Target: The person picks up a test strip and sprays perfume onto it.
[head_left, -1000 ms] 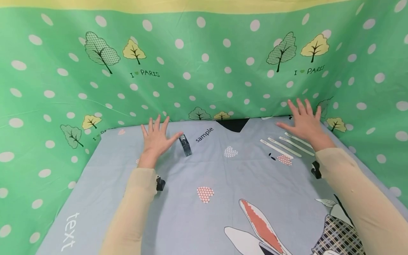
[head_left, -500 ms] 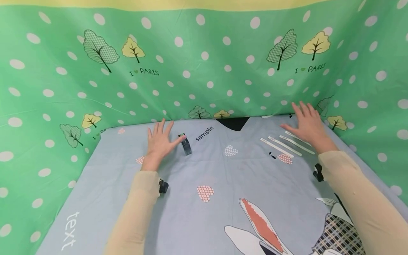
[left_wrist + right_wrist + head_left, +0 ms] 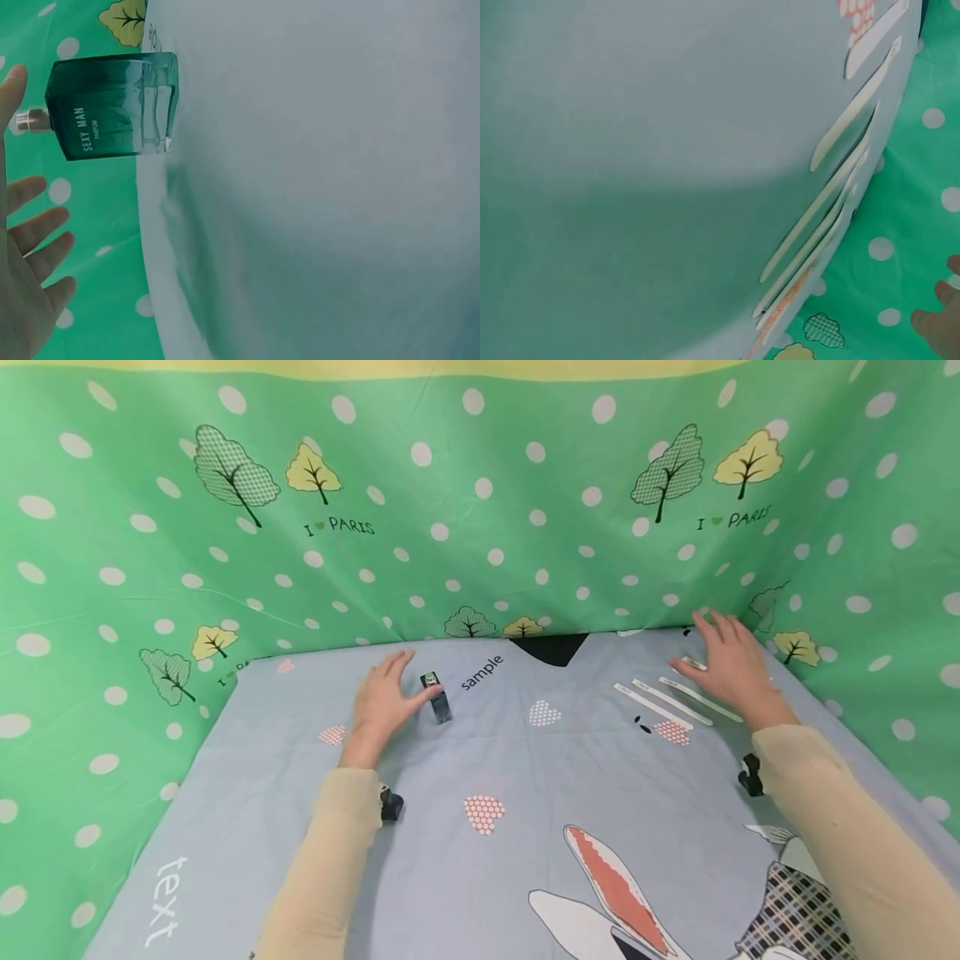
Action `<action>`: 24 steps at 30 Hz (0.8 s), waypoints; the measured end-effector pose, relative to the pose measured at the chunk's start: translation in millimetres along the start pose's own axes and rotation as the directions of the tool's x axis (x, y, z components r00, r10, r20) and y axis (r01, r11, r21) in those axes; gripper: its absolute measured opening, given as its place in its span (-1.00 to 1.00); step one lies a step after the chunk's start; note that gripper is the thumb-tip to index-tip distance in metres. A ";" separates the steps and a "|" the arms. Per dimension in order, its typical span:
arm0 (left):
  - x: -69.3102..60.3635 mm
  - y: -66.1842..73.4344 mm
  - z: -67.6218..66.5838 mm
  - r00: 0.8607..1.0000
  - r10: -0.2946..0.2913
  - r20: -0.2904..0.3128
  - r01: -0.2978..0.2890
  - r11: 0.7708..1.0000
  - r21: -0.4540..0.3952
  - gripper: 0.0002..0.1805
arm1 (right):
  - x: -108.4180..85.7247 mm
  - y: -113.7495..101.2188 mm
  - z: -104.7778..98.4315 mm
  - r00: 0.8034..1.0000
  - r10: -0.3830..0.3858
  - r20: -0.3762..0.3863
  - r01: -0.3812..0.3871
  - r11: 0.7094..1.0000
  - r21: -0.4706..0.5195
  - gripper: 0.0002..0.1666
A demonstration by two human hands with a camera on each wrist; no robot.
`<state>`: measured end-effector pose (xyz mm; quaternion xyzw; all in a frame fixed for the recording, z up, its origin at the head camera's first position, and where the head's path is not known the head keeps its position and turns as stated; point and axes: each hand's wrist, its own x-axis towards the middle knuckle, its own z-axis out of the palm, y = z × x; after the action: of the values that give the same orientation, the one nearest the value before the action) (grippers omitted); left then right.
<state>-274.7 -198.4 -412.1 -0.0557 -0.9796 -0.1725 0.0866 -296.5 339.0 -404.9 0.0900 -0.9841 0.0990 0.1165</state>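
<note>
A small perfume bottle (image 3: 441,707) of dark green glass stands upright on the grey-blue patterned sheet; its silver spray nozzle and the label "SEXY MAN PARFUM" show on the bottle (image 3: 109,109) in the left wrist view. Just left of it is my left hand (image 3: 381,700), fingers relaxed and thumb reaching across near the nozzle, without gripping it. Several slim white paper test strips (image 3: 654,707) lie roughly side by side at the right. Over the farthest of them hovers my right hand (image 3: 737,667), fingers loosely bent and thumb apart, holding nothing that I can see.
A green dotted cloth (image 3: 450,510) with printed trees rises like a wall behind and at both sides of the sheet (image 3: 465,877). Hearts, words and a rabbit are printed on the sheet. Each wrist wears a black camera (image 3: 390,804).
My left hand has come right and lower toward the perfume bottle, its fingers less spread. My right hand has shifted slightly right and down over the far strips, its fingers bending more.
</note>
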 end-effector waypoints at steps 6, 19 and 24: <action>-2.6 3.2 4.5 0.999 -0.044 0.002 0.044 0.994 -0.101 0.02 | -2.9 1.8 2.2 1.000 -0.002 0.005 0.002 1.000 0.013 0.12; -6.7 7.3 12.4 0.997 -0.077 0.000 0.076 0.980 -0.183 -0.02 | -8.0 7.6 11.6 0.999 0.035 0.016 -0.035 0.998 0.054 0.09; -7.1 8.2 12.5 0.997 -0.073 -0.011 0.069 0.980 -0.187 -0.12 | -10.5 9.2 15.4 0.999 0.037 0.013 -0.038 0.997 0.069 0.08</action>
<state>-268.5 -187.0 -422.4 -0.0271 -0.9596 -0.2672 0.0835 -291.6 346.2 -423.8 0.0758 -0.9823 0.1346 0.1059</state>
